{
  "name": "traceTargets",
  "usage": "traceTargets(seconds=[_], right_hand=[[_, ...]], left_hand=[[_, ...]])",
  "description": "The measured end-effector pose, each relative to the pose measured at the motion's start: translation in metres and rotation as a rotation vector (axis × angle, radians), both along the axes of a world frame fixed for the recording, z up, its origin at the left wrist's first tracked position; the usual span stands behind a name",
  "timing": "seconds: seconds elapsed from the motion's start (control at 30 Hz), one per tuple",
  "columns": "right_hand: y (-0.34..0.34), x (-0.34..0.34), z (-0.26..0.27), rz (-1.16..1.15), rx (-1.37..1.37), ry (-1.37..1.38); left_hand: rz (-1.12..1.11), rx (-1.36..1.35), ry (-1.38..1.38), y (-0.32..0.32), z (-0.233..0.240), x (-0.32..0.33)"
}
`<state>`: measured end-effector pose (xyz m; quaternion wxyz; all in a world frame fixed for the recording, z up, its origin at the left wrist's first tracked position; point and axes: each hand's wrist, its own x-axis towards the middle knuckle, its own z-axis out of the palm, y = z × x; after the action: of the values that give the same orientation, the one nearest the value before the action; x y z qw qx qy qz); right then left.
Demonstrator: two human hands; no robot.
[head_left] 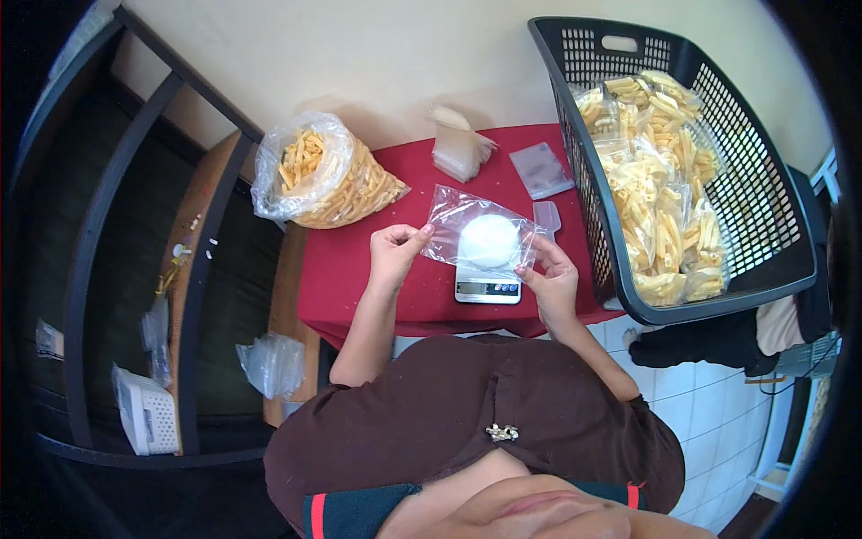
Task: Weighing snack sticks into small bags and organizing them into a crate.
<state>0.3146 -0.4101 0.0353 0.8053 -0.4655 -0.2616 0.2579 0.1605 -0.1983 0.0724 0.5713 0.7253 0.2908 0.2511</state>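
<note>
A clear plastic bag (448, 219) is stretched flat between my two hands, with nothing visible inside it. My left hand (397, 249) pinches one end between thumb and fingers. At the other end my right hand (552, 273) grips the film near a corner. Beneath the bag stands a white digital kitchen scale (488, 286), and its round platform shows through the film. To the left, a large open clear bag (350, 182) holds many pale yellow stick-shaped snack pieces (303, 162).
A black perforated plastic basket (724, 306) with several filled bags (663, 195) stands at the right. On the red tablecloth (350, 283) lie stacks of clear bags (461, 148), flat packets (541, 170) and a translucent scoop-like item (548, 217). A dark-framed rack (172, 101) stands left.
</note>
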Motion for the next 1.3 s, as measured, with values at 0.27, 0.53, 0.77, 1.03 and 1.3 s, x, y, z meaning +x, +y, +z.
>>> traceTargets(seconds=[0.27, 0.53, 0.77, 1.03, 1.3], right_hand=[[-0.008, 0.009, -0.011, -0.023, 0.051, 0.033], [-0.019, 0.017, -0.006, -0.094, -0.313, -0.453], [-0.014, 0.000, -0.014, -0.140, -0.202, -0.565], [-0.009, -0.003, -0.037, 0.009, -0.230, -0.526], [0.014, 0.046, -0.070, -0.360, -0.920, -0.881]], left_hand=[[0.316, -0.113, -0.496, -0.018, -0.004, 0.006], [-0.193, 1.021, 0.076, -0.055, 0.025, 0.015], [-0.424, 1.125, 0.240, -0.080, -0.002, 0.052], [-0.435, 1.007, 0.338, -0.071, -0.021, 0.034], [-0.143, 0.737, 0.463, -0.024, -0.005, -0.003]])
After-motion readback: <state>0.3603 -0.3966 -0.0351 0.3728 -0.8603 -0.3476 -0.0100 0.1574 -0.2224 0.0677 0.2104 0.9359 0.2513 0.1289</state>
